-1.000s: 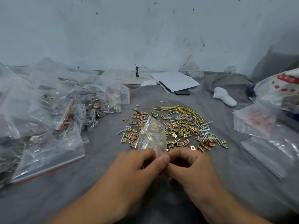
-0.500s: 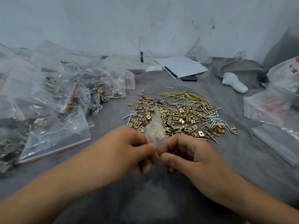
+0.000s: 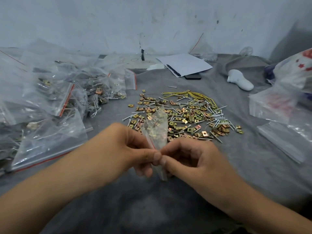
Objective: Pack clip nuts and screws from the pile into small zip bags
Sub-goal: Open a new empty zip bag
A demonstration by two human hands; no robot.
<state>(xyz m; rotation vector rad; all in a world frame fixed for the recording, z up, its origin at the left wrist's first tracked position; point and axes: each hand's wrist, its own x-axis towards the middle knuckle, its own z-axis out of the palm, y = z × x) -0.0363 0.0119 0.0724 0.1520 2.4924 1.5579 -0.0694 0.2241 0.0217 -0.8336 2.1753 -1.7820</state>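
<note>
A small clear zip bag [image 3: 156, 127] with a red seal strip stands up between my hands, just in front of the pile. My left hand [image 3: 130, 147] and my right hand [image 3: 189, 159] pinch its edge between thumb and forefinger, thumbs almost touching. Clip nuts show through the plastic; whether they are inside the bag or behind it is unclear. The pile of brass clip nuts and silver screws [image 3: 189, 114] is spread on the grey cloth [image 3: 236, 162] beyond my hands.
A heap of filled zip bags [image 3: 50, 102] covers the left side. Yellow wire ties [image 3: 194, 95] lie at the pile's far edge. Empty bags [image 3: 283, 135] and a printed plastic bag [image 3: 297, 73] sit right. Paper with a pen [image 3: 184, 65], a phone and a white object [image 3: 239, 80] are at the back.
Both hands keep pinching the small bag. They have drawn slightly nearer me, and the bag now stands taller, its red strip turned into view.
</note>
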